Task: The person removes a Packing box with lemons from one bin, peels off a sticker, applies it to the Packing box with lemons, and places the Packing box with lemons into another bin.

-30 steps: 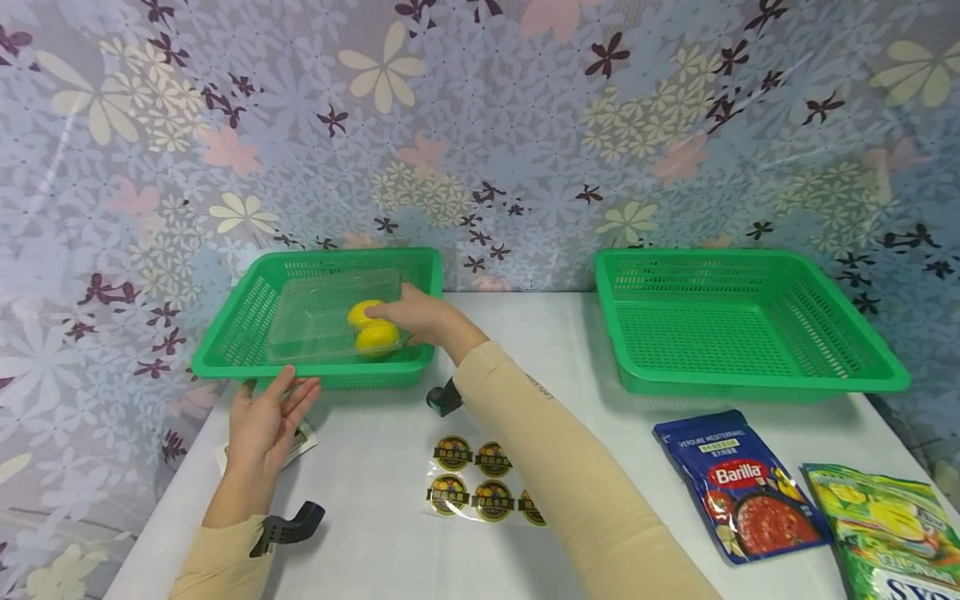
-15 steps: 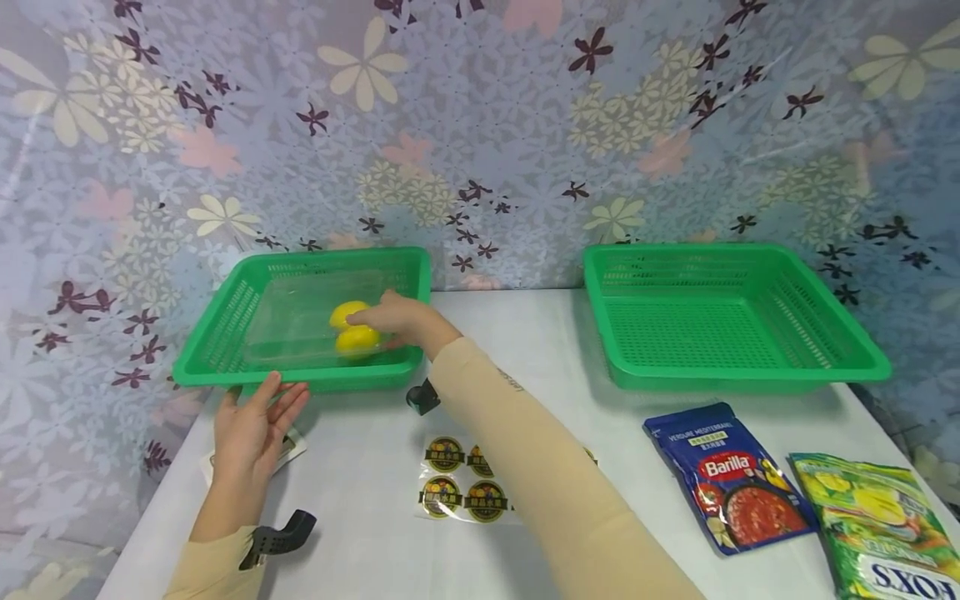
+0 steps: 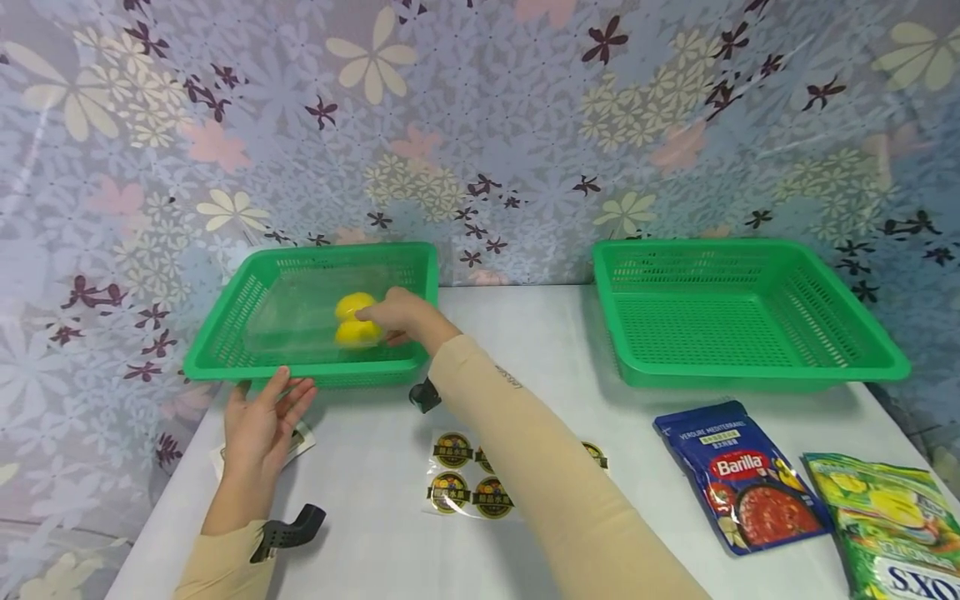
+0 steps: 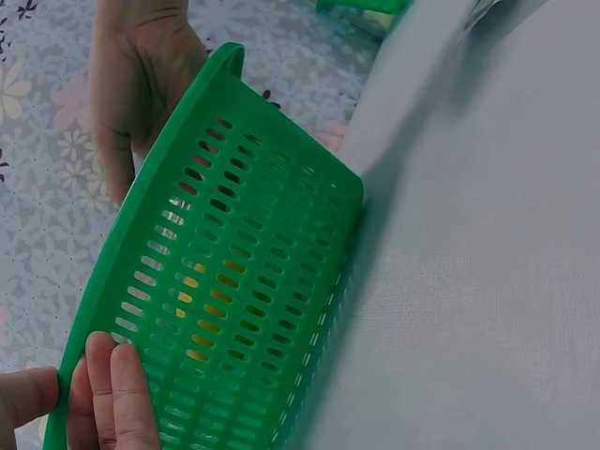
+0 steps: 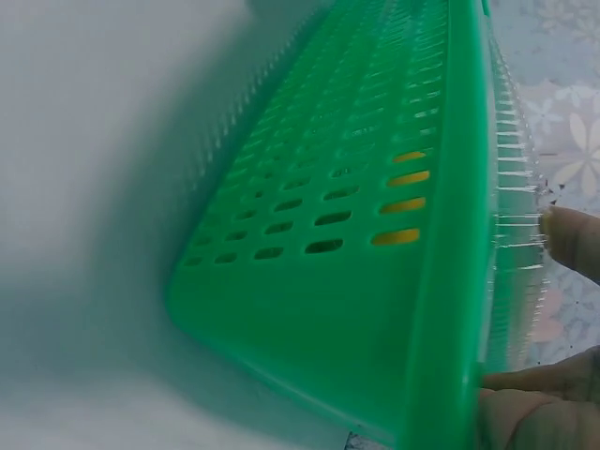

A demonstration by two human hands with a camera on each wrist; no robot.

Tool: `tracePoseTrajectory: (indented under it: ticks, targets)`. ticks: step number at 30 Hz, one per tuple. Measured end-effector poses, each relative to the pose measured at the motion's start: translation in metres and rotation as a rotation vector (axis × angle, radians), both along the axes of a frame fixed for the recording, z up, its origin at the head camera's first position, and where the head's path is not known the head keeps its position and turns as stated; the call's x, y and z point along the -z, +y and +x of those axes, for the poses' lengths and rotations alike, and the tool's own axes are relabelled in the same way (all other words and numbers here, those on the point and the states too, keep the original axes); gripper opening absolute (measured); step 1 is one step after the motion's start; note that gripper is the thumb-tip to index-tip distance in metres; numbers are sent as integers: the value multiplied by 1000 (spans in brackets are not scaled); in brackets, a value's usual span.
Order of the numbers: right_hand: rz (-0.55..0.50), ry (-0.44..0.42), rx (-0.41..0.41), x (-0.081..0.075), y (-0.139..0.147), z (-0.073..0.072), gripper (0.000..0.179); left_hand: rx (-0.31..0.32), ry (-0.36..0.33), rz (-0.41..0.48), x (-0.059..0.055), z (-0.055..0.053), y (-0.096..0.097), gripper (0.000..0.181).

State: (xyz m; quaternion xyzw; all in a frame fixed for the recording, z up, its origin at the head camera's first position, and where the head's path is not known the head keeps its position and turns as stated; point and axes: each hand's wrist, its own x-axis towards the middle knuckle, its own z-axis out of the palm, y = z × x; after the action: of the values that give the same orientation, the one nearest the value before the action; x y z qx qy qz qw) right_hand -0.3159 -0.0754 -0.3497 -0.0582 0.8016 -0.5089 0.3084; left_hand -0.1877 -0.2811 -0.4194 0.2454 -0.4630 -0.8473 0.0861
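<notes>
My right hand (image 3: 405,317) grips the right end of a clear plastic box (image 3: 292,312) in the left green basket (image 3: 315,371). Two yellow lemons (image 3: 356,333) show at that end of the box, near my fingertips. In the right wrist view, my thumb (image 5: 572,239) touches the box's ribbed clear edge. My left hand (image 3: 258,425) is at the basket's front rim. The left wrist view has the rim between my thumb and fingers (image 4: 131,394), with the fingers against the slotted outer wall. Lemon yellow shows through the slots.
A second green basket (image 3: 697,333) stands at the right. In front of it lie a blue Barilla pouch (image 3: 750,483) and a green-yellow bag (image 3: 892,525). A sheet of round stickers (image 3: 450,471) lies partly under my right arm. Printed paper (image 3: 303,442) lies beside my left wrist.
The clear box and lemons have shifted slightly left inside the basket, along with my right hand. My left hand has stayed at the front rim. The head view has swayed a little.
</notes>
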Motion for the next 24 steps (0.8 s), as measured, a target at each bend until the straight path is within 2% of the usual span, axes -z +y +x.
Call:
tracePoseTrajectory:
  ticks: [5,12,16,24]
  targets:
    - [-27,-7,62,1,-2,0,85,7,0,-23,1,1,0,78]
    - [-191,-49,126,3,-1,-1,88,2,13,23,0,2,-2,91]
    - [-213,-20,122,2,1,1,78,5,14,36,0,0,-2,91]
    - [-205,45,111,8,0,-1,48,-22,-4,19,2,-1,0,67]
